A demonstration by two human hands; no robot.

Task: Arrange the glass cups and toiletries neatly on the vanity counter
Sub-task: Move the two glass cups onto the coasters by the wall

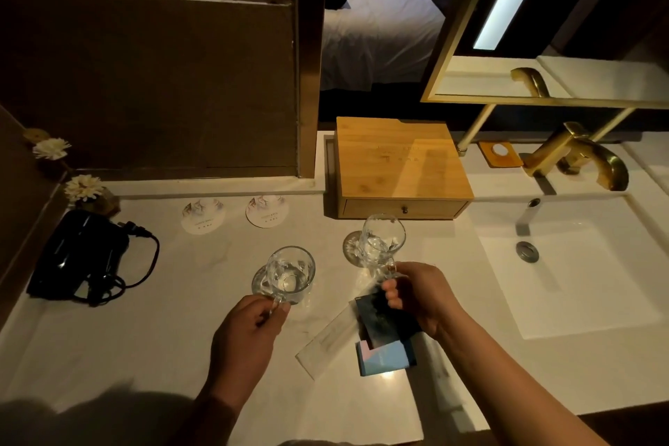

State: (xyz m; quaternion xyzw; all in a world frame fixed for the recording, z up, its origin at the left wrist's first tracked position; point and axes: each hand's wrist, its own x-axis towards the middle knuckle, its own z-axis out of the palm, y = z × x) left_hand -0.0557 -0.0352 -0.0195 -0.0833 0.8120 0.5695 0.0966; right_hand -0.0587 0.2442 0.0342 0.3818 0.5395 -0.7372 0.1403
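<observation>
Glass cups [286, 275] held by handles: left hand [246, 333], right hand [421, 295].

Two glass cups [289, 273] [380, 243], two coasters [202, 215] [265, 211]

Only 1 view is given, taken from a wide-angle camera on the person's head. It looks forward and steeply down over the white desk [144, 300], close enough that both forearms enter from the bottom edge and the left hand [246, 333] and right hand [421, 295] sit in the lower middle. The near edge of the desk runs along the bottom of the frame. The sink [579, 264] lies to the right and a wooden box [398, 163] at centre, farther back. The top of the view reaches a mirror [543, 29] at upper right and a bed [376, 11] through an opening. Straight lines bow toward the edges.
</observation>
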